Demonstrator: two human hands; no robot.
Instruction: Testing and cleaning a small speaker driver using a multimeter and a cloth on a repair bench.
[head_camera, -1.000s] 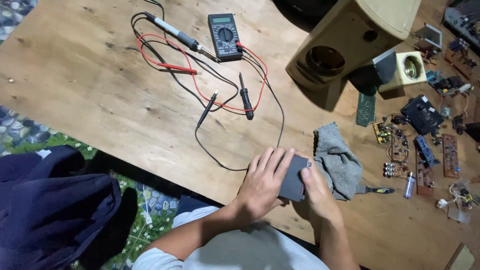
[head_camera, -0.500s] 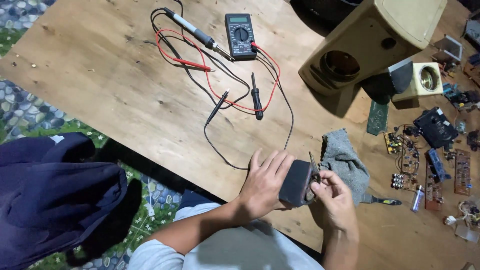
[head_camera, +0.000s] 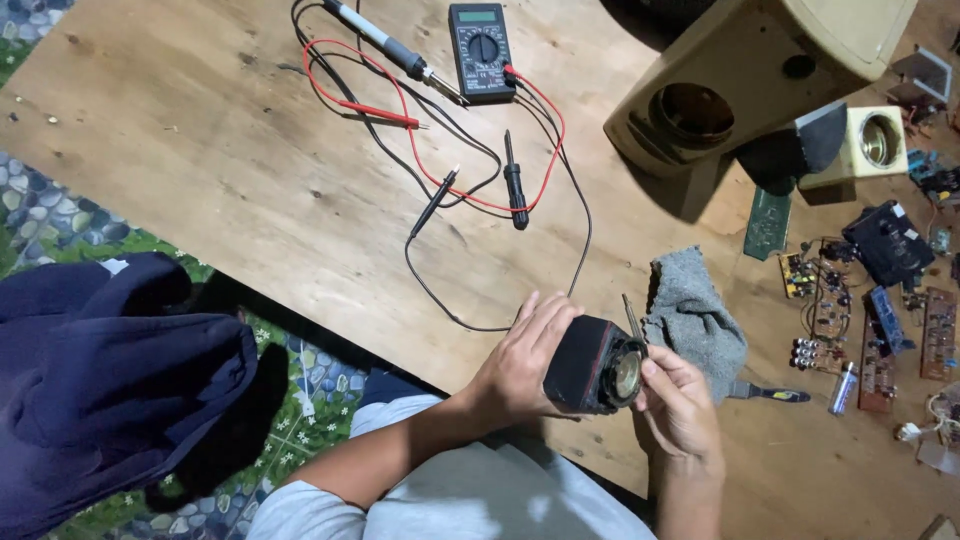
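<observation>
My left hand (head_camera: 522, 362) grips a small black speaker box (head_camera: 590, 366), tipped on its side so its round driver (head_camera: 627, 374) faces right. My right hand (head_camera: 678, 405) is at the driver's face and pinches a thin metal tool (head_camera: 633, 320) that sticks up past the box's top edge. Both hands hover just above the near edge of the wooden table (head_camera: 200, 150). A crumpled grey cloth (head_camera: 695, 318) lies right behind my right hand.
A black multimeter (head_camera: 481, 50) with red and black leads, probes and a soldering iron (head_camera: 385, 40) lie at the back. A beige speaker cabinet (head_camera: 745, 75) and a small beige speaker (head_camera: 865, 145) stand at right, by several circuit boards (head_camera: 880, 320). A screwdriver (head_camera: 770, 394) lies by the cloth. Dark blue fabric (head_camera: 110, 380) is at left.
The speaker box has been lifted off the table and turned so its driver faces my right hand. My right hand now holds the thin tool at the driver.
</observation>
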